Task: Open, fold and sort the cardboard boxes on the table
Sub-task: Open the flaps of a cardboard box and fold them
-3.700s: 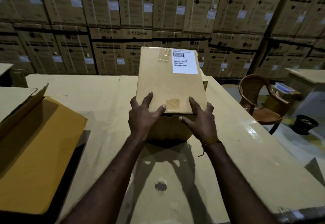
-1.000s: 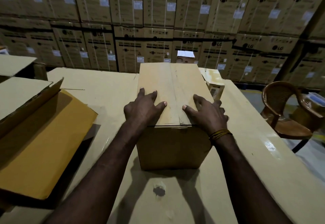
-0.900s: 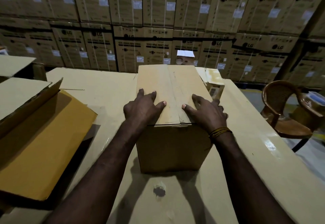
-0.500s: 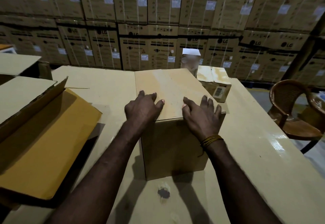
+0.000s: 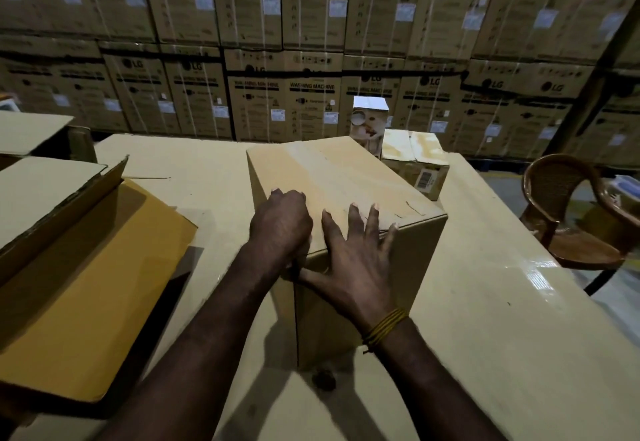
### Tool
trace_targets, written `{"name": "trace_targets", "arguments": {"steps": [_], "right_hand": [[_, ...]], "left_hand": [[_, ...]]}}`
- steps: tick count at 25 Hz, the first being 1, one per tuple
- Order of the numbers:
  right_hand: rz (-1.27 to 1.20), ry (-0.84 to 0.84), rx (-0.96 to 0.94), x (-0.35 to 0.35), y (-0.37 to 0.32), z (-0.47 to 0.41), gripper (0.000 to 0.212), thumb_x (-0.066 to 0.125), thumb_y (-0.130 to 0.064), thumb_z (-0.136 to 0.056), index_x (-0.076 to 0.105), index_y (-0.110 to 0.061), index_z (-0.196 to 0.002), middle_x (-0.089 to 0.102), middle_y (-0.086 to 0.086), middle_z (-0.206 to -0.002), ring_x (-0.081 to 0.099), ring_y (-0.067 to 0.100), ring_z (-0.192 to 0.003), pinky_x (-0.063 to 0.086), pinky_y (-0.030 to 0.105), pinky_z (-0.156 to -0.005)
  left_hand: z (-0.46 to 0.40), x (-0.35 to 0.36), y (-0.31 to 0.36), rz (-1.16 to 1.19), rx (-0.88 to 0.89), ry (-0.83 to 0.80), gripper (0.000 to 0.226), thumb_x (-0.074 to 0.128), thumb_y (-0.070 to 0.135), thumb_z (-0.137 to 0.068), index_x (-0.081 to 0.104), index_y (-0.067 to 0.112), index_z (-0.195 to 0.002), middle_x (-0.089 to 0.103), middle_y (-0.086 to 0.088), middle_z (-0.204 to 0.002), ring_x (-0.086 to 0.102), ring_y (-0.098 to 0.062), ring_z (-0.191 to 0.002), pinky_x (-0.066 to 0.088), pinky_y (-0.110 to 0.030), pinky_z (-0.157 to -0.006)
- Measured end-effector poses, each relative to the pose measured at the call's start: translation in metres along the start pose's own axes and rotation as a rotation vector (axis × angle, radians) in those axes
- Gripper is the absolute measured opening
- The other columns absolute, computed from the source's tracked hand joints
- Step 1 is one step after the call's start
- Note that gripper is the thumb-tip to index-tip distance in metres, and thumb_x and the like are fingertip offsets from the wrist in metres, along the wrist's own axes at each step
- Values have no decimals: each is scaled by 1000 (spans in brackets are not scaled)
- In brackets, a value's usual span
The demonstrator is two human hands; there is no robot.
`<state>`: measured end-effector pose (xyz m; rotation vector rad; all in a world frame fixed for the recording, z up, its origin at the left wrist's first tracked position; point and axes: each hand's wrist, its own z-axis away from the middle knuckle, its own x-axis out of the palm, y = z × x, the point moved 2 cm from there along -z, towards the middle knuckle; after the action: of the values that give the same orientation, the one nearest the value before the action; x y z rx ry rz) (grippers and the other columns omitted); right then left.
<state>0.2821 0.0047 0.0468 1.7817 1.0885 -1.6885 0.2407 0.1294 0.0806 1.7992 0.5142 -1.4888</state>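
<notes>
A closed brown cardboard box point(image 5: 349, 181) stands on the table point(image 5: 485, 319) in front of me, turned so that one vertical corner faces me. My left hand point(image 5: 280, 226) curls over the near top edge at that corner, fingers bent onto the lid. My right hand point(image 5: 356, 260) lies flat with fingers spread across the top edge and the right side face. Both hands press on the box. A yellow thread band circles my right wrist.
A large opened box point(image 5: 79, 267) with raised flaps lies at the left. A smaller taped box point(image 5: 415, 160) and a white printed carton point(image 5: 369, 122) stand behind. A brown chair point(image 5: 571, 219) is at the right. Stacked cartons point(image 5: 311, 42) wall the back.
The box has been rotated on the table, so a corner now faces me. My left hand has curled at that corner and my right hand has slid onto the side face.
</notes>
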Motion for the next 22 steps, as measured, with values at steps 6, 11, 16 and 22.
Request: {"name": "trace_targets", "arguments": {"steps": [6, 11, 16, 22], "right_hand": [[-14, -18, 59, -8, 5, 14, 92, 50, -67, -84, 4, -32, -156, -11, 19, -162, -24, 42, -145, -10, 66, -113], [-89, -6, 161, -24, 36, 27, 68, 43, -50, -96, 12, -36, -155, -6, 13, -164, -16, 37, -148, -5, 61, -115], [-201, 23, 272, -46, 93, 39, 66, 53, -28, -93, 26, -46, -150, 5, 1, -165, -8, 30, -150, 0, 60, -117], [-283, 159, 403, -58, 142, 34, 46, 46, -15, -98, 52, -38, -138, 26, 2, -161, 5, 29, -151, 0, 59, -119]], "left_hand": [[33, -1, 13, 135, 4, -43, 22, 55, 13, -91, 61, 11, -112, 55, -21, -131, 59, -34, -108, 42, -31, -72], [72, 4, 41, 155, 223, 88, 31, 45, 29, -100, 64, 22, -123, 60, -7, -127, 58, -24, -108, 48, -35, -80], [62, 4, 40, 249, 321, 12, 37, 53, 51, -95, 63, 34, -126, 61, 8, -133, 36, -25, -137, 23, -47, -113], [29, 18, 61, 203, 502, -125, 47, 50, 57, -93, 52, 39, -136, 41, 5, -153, 25, -27, -146, 5, -62, -118]]}}
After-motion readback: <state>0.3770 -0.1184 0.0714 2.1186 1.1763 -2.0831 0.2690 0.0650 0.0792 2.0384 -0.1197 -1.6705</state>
